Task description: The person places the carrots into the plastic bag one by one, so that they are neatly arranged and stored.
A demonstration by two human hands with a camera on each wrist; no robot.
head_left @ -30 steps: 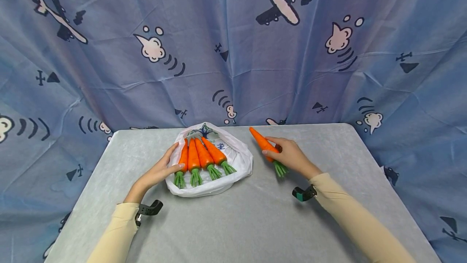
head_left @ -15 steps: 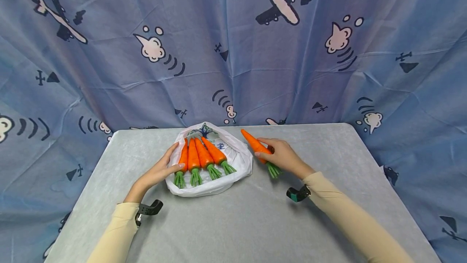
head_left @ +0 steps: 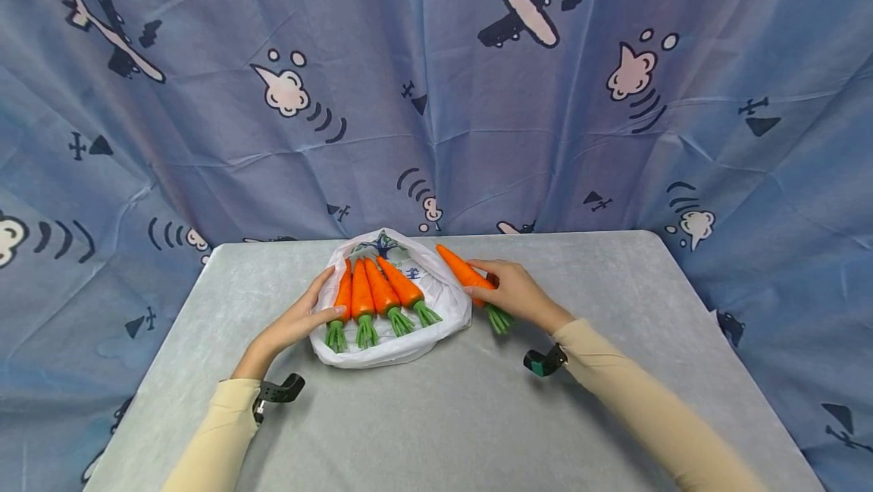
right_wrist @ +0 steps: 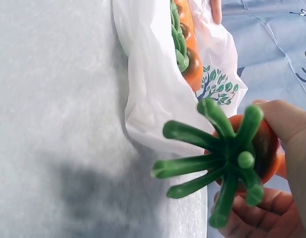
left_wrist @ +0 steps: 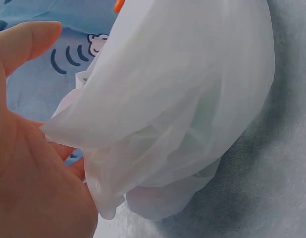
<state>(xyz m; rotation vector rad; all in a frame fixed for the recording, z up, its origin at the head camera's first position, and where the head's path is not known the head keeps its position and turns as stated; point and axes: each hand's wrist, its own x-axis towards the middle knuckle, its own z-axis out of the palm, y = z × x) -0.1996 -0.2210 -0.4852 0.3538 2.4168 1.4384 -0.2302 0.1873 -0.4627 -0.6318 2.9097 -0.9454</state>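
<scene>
In the head view my right hand (head_left: 514, 291) grips an orange carrot (head_left: 461, 267) with green stems, its pointed tip turned toward the bag. The right wrist view shows those stems (right_wrist: 227, 158) end-on, thumb and fingers around the orange body. A white plastic bag (head_left: 446, 318) lies with its mouth wide; several carrots (head_left: 364, 293) rest side by side inside. My left hand (head_left: 296, 323) rests at the bag's left side, thumb extended over the leftmost carrot. In the left wrist view the thumb stands apart from the fingers, and the bag (left_wrist: 182, 89) partly hides the fingertips.
A grey-white table (head_left: 436, 431) carries the bag. Behind it hangs a blue curtain (head_left: 436, 98) printed with airplanes. A black wrist strap device (head_left: 281, 388) sits on the left wrist and another device (head_left: 544, 361) on the right.
My right hand has moved left with the carrot, bringing its tip to the bag's right rim. The left hand, the bag and the carrots inside look unmoved.
</scene>
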